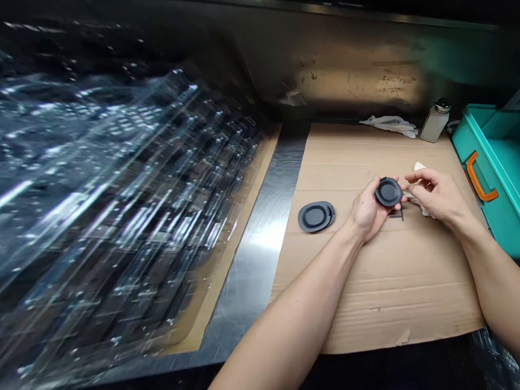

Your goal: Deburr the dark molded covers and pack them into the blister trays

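My left hand (370, 212) holds a small black oval plastic part (389, 192) with a shallow dished middle, its fingers wrapped beneath and around the edge. Just to the right, my right hand (436, 196) is curled with thumb and forefinger drawn together near the part's edge. What those fingers grip, if anything, I cannot make out. Something white, like a cloth (426, 212), shows partly under the right hand. Left of my hands, similar black oval parts (314, 216) lie overlapped on the cardboard sheet (365, 287). A dark L-shaped mark (402, 212) shows beside the left hand's fingers.
Stacked clear plastic trays (101, 189) fill the left side, blurred. A metal strip of table (260, 233) runs between them and the cardboard. At the back are a white glove (390, 125) and a capped bottle (436, 122). A teal bin (483, 157) with an orange handle (479, 179) stands right.
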`<move>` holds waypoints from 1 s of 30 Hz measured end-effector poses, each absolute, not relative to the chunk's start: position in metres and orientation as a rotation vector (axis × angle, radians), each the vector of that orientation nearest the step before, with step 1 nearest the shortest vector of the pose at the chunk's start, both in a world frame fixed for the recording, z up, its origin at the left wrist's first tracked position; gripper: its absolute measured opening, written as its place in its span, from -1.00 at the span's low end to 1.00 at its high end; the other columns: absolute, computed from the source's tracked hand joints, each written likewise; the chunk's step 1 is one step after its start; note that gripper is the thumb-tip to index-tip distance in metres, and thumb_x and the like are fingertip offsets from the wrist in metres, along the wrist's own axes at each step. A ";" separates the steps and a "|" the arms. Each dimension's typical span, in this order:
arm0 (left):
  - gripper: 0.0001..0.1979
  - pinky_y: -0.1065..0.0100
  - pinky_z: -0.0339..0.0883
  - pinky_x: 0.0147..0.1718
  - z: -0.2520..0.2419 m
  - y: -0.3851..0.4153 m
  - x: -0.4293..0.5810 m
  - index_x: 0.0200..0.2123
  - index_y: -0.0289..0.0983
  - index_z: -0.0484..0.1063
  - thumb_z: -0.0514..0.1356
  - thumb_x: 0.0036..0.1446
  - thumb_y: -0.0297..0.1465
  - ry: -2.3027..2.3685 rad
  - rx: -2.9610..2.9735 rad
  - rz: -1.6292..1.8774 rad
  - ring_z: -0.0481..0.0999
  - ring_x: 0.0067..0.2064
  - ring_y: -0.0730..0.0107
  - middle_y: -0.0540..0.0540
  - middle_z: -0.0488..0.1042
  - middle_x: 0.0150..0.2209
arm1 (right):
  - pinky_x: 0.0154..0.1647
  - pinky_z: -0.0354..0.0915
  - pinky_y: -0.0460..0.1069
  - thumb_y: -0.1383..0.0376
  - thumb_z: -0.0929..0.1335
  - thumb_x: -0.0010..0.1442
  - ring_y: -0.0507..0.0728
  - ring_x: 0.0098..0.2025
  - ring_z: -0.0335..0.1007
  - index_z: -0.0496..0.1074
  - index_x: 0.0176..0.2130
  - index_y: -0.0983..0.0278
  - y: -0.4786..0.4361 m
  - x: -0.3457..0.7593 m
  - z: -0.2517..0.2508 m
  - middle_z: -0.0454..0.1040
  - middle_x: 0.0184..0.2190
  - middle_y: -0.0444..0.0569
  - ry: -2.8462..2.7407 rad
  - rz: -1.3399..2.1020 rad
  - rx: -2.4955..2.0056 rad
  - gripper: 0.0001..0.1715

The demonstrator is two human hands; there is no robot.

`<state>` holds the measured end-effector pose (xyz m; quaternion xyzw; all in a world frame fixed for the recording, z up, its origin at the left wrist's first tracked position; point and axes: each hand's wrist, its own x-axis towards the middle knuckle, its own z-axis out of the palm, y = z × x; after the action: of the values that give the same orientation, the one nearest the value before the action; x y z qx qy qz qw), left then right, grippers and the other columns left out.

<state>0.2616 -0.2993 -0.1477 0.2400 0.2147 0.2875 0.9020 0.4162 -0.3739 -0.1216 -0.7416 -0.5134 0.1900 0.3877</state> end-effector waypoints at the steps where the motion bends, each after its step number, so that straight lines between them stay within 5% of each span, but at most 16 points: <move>1: -0.58 0.35 0.33 -0.40 -0.148 -0.300 0.261 -0.08 -0.40 0.50 -0.08 0.46 -0.26 0.442 0.480 0.595 0.61 -0.25 0.24 -0.29 0.61 -0.16 | -0.32 0.39 0.02 0.19 0.45 0.11 0.12 -0.35 0.49 0.60 -0.12 0.29 -0.374 0.412 -0.120 0.59 -0.32 0.00 -1.192 0.601 -1.812 -0.66; 8: -0.59 0.29 0.47 -0.28 -0.146 -0.301 0.260 -0.13 -0.38 0.52 -0.05 0.46 -0.28 0.458 0.412 0.591 0.61 -0.15 0.21 -0.26 0.60 -0.13 | -0.38 0.50 -0.03 0.13 0.57 0.06 0.08 -0.39 0.56 0.55 -0.12 0.30 -0.373 0.397 -0.121 0.62 -0.25 0.01 -0.861 1.011 -1.550 -0.56; 16: -0.64 0.32 0.46 -0.34 -0.151 -0.306 0.256 -0.06 -0.35 0.52 0.01 0.42 -0.26 0.447 0.432 0.609 0.58 -0.11 0.20 -0.25 0.59 -0.10 | -0.59 0.39 -0.13 0.16 0.59 0.03 0.04 -0.53 0.53 0.51 -0.11 0.31 -0.375 0.392 -0.122 0.55 -0.43 -0.11 -0.800 1.042 -1.552 -0.51; 30: -0.65 0.22 0.54 -0.21 -0.153 -0.308 0.255 -0.05 -0.36 0.54 0.08 0.39 -0.24 0.451 0.464 0.627 0.59 -0.03 0.12 -0.27 0.59 -0.04 | -0.56 0.44 -0.11 0.13 0.61 0.01 0.06 -0.54 0.53 0.50 -0.14 0.31 -0.373 0.390 -0.123 0.56 -0.48 -0.11 -0.767 1.021 -1.558 -0.50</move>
<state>0.2552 -0.3084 -0.1527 0.2244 0.2177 0.3029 0.9003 0.3895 -0.3732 -0.1227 -0.6538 -0.3220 0.4283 0.5342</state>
